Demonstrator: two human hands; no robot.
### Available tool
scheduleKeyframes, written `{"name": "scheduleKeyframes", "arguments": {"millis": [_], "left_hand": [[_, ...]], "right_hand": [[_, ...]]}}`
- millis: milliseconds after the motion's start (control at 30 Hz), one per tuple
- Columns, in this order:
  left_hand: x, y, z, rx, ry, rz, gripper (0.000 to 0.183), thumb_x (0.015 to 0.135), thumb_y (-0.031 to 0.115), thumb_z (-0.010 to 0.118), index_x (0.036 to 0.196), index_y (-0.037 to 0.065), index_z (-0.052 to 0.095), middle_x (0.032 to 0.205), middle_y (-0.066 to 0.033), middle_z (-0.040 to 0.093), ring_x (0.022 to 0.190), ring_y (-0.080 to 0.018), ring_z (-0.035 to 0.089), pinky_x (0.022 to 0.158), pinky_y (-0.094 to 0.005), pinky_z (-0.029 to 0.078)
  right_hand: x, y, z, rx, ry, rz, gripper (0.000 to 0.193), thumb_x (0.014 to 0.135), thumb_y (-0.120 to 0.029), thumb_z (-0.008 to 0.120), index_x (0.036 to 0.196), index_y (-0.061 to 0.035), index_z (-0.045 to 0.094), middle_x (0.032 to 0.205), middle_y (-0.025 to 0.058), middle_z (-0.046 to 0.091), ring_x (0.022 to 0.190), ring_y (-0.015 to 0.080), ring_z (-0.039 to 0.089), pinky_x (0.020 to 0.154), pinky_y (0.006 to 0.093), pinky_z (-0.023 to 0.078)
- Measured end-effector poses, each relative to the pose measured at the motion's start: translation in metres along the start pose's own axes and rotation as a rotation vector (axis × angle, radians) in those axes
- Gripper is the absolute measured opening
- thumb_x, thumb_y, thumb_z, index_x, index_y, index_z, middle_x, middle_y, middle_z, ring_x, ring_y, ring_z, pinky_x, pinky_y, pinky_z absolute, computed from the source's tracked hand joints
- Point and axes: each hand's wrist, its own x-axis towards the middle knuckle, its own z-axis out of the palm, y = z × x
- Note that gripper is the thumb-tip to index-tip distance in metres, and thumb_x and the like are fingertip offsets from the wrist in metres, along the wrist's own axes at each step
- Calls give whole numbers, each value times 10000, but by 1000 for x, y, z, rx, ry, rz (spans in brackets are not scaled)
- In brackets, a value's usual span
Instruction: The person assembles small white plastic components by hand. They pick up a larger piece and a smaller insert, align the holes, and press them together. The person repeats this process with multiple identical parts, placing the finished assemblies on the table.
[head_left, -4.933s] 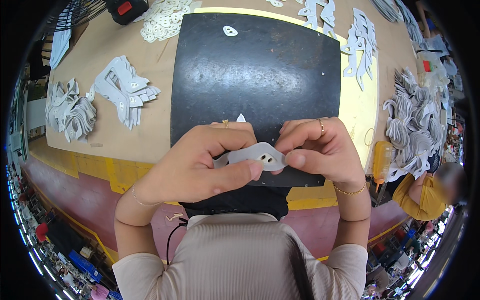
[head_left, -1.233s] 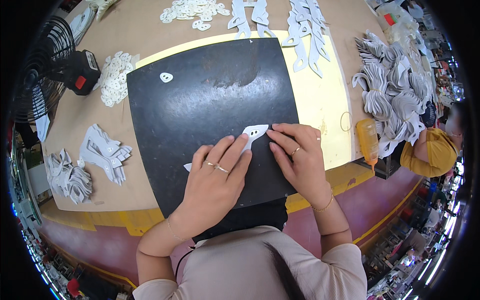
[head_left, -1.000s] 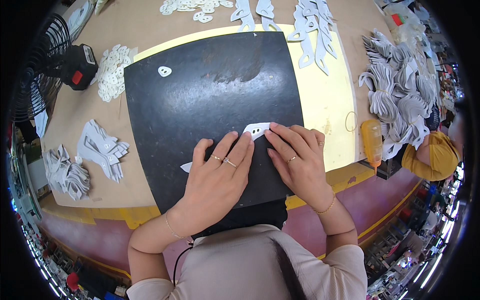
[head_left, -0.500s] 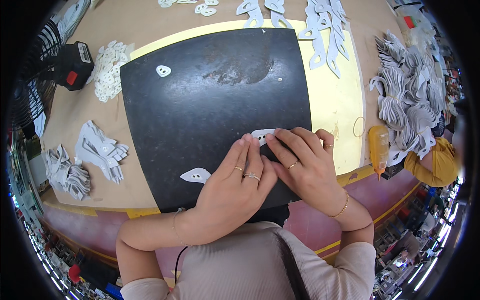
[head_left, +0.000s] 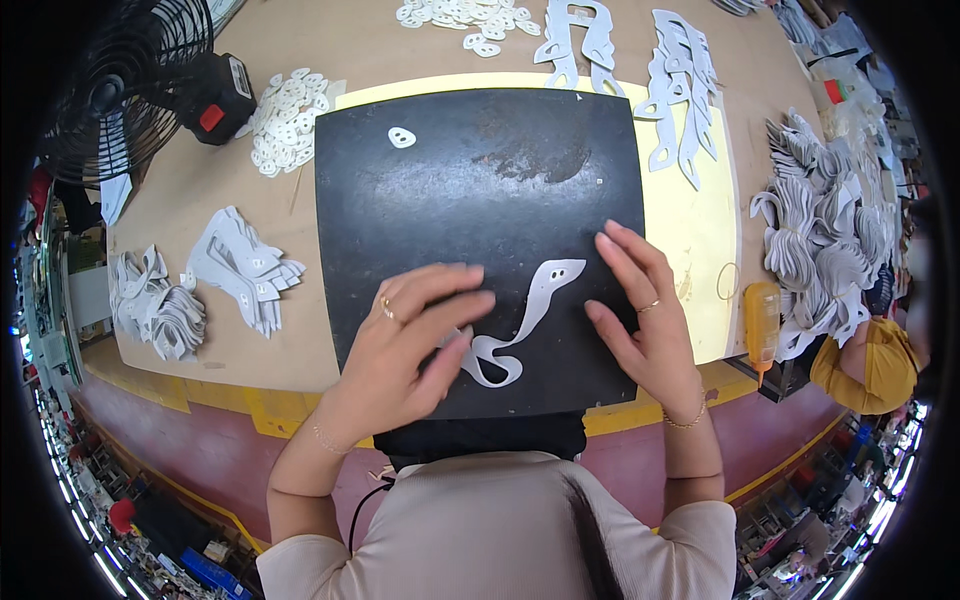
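Beneath the left hand [head_left: 415,345] and right hand [head_left: 645,320], the black mat [head_left: 430,225] looks smooth and glossy, its scuffed patch [head_left: 535,160] rougher. Between them, the pale strip [head_left: 538,300] looks matt. Right of the right hand: yellow paper [head_left: 700,240], smooth plastic bottle [head_left: 761,320].

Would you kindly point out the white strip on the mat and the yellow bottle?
White strip [head_left: 539,298], head view: its slanting stretch.
Yellow bottle [head_left: 762,322], head view: its body.

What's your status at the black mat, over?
Left hand open over pale strip, contact unclear. Right hand open, apart from strip. Strip lies curved on black mat. Small holed piece beyond, clear of hands.
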Motion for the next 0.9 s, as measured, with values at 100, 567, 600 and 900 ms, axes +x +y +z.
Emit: {"name": "scheduleKeyframes", "arguments": {"millis": [100, 567, 600, 900], "left_hand": [[-9, 14, -4, 104, -128, 98, 424, 749, 185, 772, 1145, 104, 643, 1126, -81, 594, 1055, -279, 570, 918, -423, 421], [-25, 14, 16, 537, 108, 308, 232, 769, 147, 628, 977, 48, 659, 883, -53, 510, 836, -221, 534, 796, -391, 429], [-27, 14, 16, 551, 133, 294, 242, 773, 139, 614, 993, 49, 661, 872, -51, 504, 795, -216, 533, 772, -387, 435], [-61, 15, 6, -351, 353, -335, 280, 851, 73, 649, 1090, 39, 510, 869, -110, 607, 728, -253, 616, 629, -356, 470]], "right_hand": [[-9, 0, 7, 30, 86, -3, 450, 834, 18, 672, 1271, -73, 617, 1337, 123, 508, 1173, 293, 530, 993, 377, 437], [8, -47, 14, -339, -161, -402, 431, 757, -192, 771, 1167, -157, 643, 1272, 39, 575, 1264, 239, 479, 998, 425, 328], [13, -46, 22, -357, -135, -445, 357, 736, -200, 778, 1044, -115, 618, 1181, 33, 617, 1170, 223, 536, 956, 421, 365], [39, -79, 56, 197, -268, -357, 252, 721, -23, 759, 826, -36, 530, 894, 102, 648, 802, 262, 632, 701, 350, 508]]}}
